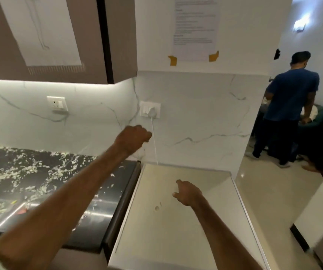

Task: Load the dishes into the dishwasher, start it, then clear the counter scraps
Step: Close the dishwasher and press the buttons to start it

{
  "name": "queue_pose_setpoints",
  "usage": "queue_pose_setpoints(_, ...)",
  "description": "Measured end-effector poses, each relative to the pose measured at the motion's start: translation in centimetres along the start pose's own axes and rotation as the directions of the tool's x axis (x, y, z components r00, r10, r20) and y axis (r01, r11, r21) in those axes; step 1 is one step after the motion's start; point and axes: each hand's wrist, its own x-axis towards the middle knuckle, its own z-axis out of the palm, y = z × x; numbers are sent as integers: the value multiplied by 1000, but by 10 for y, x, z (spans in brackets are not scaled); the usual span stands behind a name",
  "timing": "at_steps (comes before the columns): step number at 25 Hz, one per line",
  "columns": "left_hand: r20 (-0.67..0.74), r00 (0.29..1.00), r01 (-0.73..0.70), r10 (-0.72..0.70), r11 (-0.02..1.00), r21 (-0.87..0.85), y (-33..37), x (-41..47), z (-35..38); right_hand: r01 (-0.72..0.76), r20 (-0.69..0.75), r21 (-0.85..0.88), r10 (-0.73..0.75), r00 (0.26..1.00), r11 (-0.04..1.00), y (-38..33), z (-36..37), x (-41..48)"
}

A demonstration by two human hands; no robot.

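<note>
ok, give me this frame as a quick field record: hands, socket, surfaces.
left hand: just below the wall socket, fingers curled, beside the white cord; grip on it unclear
right hand: loosely curled over the white appliance top, holds nothing
wall socket: plug inserted
white cord: hangs from the plug down to the appliance top's back edge
white appliance top: right of the black counter
black counter: marbled, small scraps near the front
background: people standing at right
</note>
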Motion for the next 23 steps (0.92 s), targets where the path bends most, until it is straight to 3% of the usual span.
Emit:
queue_pose_setpoints(4, -146, 982, -76, 121, 956, 282, -61, 68, -46, 136, -132, 0, -135, 982, 991, -35, -46, 71)
queue_pose_setpoints(7, -186, 970, -70, 156, 913, 402, -103, 106, -60, 188, -190, -27, -190, 963, 982, -56, -69, 121)
queue_pose_setpoints(10, -214, 967, -33, 140, 898, 438, -136, 132, -66, 224, -262, -68, -234, 936, 972, -72, -83, 163)
queue_pose_setpoints(15, -53, 999, 25, 0, 874, 486, -177, 147, -52, 262, -412, -107, -283, 866, 959, -100, -98, 225)
queue_pose_setpoints(23, -165, 976, -35, 141, 854, 519, -193, 149, -23, 229, -421, -156, -274, 865, 961, -135, -95, 307)
